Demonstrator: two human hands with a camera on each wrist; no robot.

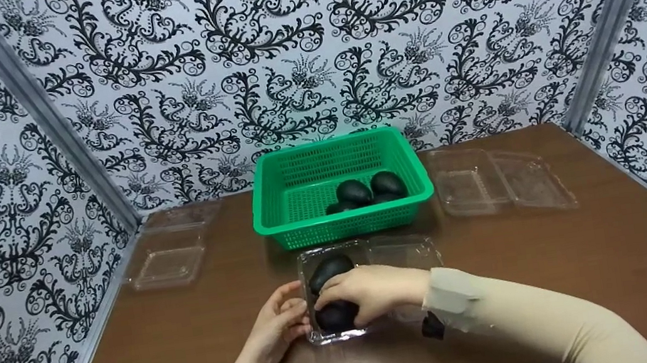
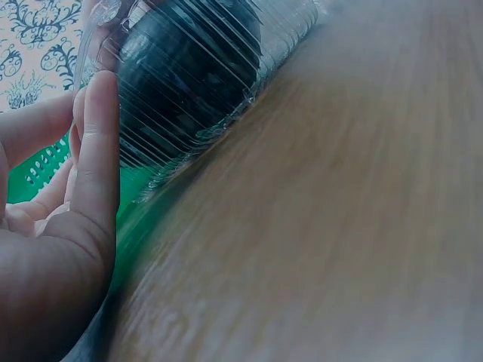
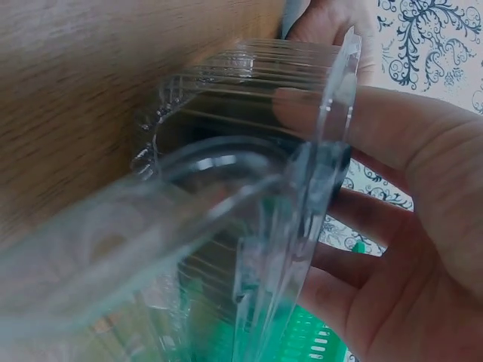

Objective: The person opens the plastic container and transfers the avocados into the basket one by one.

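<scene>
My right hand (image 1: 370, 289) reaches down into a clear plastic clamshell container (image 1: 304, 266) and grips a dark avocado (image 1: 336, 317) at its near end. Behind that one, a second dark avocado (image 1: 331, 269) lies in the same half of the container. At the container's left side is my left hand (image 1: 280, 323), its thumb and fingers holding the rim. Through the ribbed clear wall, a dark avocado (image 2: 189, 68) shows in the left wrist view. The right wrist view has my right thumb inside the wall, with the avocado's surface partly hidden by plastic and fingers.
A green basket (image 1: 343, 228) with several dark avocados (image 1: 354, 192) stands behind the container. Open clear clamshells lie on the brown table (image 1: 195, 351), one at left (image 1: 168, 266) and one at right (image 1: 469, 183). Patterned walls (image 1: 305, 51) enclose the back and sides.
</scene>
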